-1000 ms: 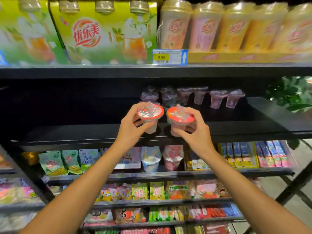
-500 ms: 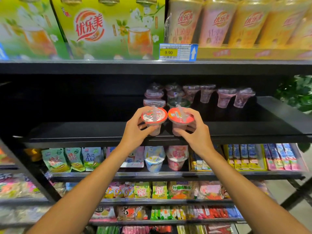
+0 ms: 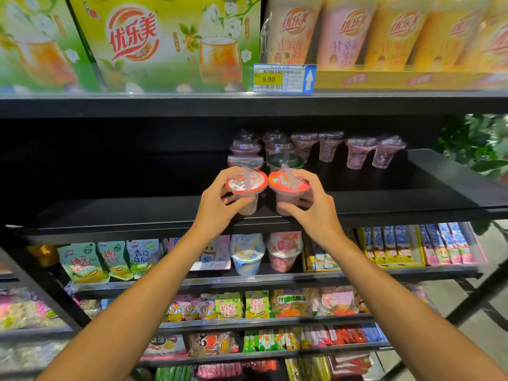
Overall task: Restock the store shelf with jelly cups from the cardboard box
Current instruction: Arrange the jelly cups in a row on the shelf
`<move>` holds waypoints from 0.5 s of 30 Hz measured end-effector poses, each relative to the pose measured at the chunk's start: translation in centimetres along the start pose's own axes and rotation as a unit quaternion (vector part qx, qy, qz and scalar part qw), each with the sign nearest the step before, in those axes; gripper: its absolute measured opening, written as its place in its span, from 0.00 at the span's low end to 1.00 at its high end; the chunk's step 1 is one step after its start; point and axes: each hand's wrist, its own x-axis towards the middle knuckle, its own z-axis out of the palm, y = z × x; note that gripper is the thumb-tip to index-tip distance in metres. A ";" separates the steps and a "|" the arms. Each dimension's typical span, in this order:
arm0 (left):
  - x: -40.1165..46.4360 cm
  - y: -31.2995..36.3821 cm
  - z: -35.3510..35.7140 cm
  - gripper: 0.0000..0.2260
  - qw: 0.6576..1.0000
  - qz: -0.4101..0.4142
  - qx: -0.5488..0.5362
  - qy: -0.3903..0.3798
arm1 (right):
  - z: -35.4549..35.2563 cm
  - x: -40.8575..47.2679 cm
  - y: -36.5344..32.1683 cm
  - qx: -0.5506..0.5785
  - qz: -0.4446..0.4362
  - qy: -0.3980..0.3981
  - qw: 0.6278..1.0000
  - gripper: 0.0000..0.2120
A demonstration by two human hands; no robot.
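Observation:
My left hand grips a clear jelly cup with a red-rimmed lid. My right hand grips a second jelly cup with a red lid. The two cups sit side by side, lids nearly touching, low over the front of the black shelf; I cannot tell whether their bases touch it. Behind them on the same shelf stand several jelly cups in rows, and flared purple ones to the right. The cardboard box is out of view.
The left half of the black shelf is dark and bare. Above it a shelf carries green drink cartons, tall cups and a 9.90 price tag. Snack packets fill lower shelves. A green plant stands at right.
Both hands have carried their cups forward and closer together, down toward the front of the black shelf. The view has drawn nearer to the shelf.

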 end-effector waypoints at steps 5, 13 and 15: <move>-0.3 0.1 -0.1 0.26 1.000 0.000 -0.002 0.007 | 0.0 -0.1 0.0 0.007 0.002 -0.003 1.000 0.34; -0.7 0.6 -0.4 0.26 1.000 0.007 -0.002 -0.010 | -0.5 -0.9 -1.0 0.007 0.013 -0.007 1.000 0.34; -0.8 0.8 -0.4 0.26 1.000 0.017 0.002 -0.017 | -0.9 -1.5 -1.3 0.006 0.020 -0.004 1.000 0.34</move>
